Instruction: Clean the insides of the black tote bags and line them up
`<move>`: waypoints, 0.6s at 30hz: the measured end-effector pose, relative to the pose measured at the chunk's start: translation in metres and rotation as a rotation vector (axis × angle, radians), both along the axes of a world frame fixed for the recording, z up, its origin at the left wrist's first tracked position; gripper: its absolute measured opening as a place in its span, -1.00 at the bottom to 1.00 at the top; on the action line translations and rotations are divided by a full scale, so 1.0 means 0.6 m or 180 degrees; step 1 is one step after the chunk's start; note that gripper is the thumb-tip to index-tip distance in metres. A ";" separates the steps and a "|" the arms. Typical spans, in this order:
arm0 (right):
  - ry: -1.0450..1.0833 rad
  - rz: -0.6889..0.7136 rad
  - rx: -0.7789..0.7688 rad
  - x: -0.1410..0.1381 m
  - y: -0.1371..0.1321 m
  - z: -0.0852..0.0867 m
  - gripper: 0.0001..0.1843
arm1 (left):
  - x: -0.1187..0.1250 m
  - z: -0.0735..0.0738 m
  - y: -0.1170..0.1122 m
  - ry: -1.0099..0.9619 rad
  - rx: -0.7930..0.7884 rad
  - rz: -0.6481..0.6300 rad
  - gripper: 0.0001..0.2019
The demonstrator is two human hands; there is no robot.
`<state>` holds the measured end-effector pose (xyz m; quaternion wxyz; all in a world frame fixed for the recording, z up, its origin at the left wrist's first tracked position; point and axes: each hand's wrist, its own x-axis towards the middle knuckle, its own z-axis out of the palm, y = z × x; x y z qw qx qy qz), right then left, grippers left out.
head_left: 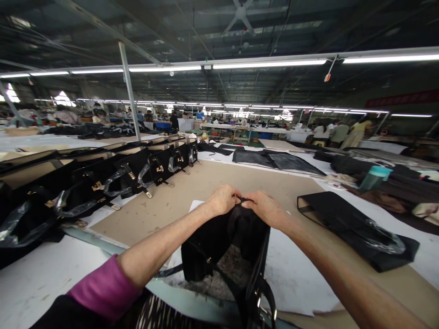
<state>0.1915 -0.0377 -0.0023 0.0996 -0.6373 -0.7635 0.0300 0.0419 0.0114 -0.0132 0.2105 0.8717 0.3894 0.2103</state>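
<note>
A black handbag (195,251) stands in front of me at the table's near edge, its dark inside facing up. My left hand (224,199) pinches the far top edge of this bag. Close beside it, my right hand (264,206) grips the same edge, thumb and fingers pressed together, with a small gap between the hands. A strap with metal fittings (264,297) hangs at the bag's near right side. White paper (295,269) lies under and beside the bag.
Black handbags with wrapped handles (126,173) line the left side. At the right lies another black bag (346,224), with a teal-lidded bottle (375,176) beyond it. Flat black panels (274,160) lie farther back on the brown board (206,173). People work in the distance.
</note>
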 end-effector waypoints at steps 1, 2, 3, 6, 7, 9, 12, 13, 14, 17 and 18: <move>0.0023 -0.0002 0.0005 0.001 0.001 0.000 -0.80 | -0.010 0.003 -0.001 0.0068 -0.0075 0.0034 -0.77; 0.0024 -0.0017 0.0017 0.001 0.002 0.000 -0.79 | -0.020 0.005 -0.004 0.0145 -0.0125 0.0103 -0.78; 0.0006 -0.0033 0.0036 0.002 0.003 0.000 -0.78 | -0.030 0.008 -0.006 0.0221 -0.0160 0.0178 -0.80; -0.0033 -0.0055 0.0097 0.001 0.006 -0.003 -0.75 | -0.054 0.014 -0.014 0.0356 -0.0217 0.0304 -0.84; -0.0054 -0.0062 0.0118 0.000 0.008 -0.005 -0.75 | -0.058 0.016 -0.016 0.0363 -0.0201 0.0301 -0.83; -0.0105 -0.0069 0.0152 -0.002 0.012 -0.006 -0.74 | -0.063 0.018 -0.018 0.0364 -0.0151 0.0261 -0.83; -0.0168 -0.0041 0.0183 -0.008 0.019 -0.007 -0.74 | -0.063 0.016 -0.016 0.0359 -0.0126 0.0201 -0.81; -0.0173 0.0007 0.0181 -0.010 0.022 -0.006 -0.76 | -0.062 0.015 -0.015 0.0361 -0.0147 0.0178 -0.81; -0.0170 0.0076 0.0171 -0.013 0.024 -0.005 -0.77 | -0.062 0.014 -0.014 0.0361 -0.0172 0.0165 -0.81; -0.0143 0.0315 0.0093 -0.021 0.033 -0.001 -0.78 | -0.060 0.012 -0.011 0.0333 -0.0233 0.0214 -0.82; -0.0138 0.0372 0.0059 -0.022 0.035 0.001 -0.78 | -0.059 0.013 -0.010 0.0314 -0.0258 0.0255 -0.82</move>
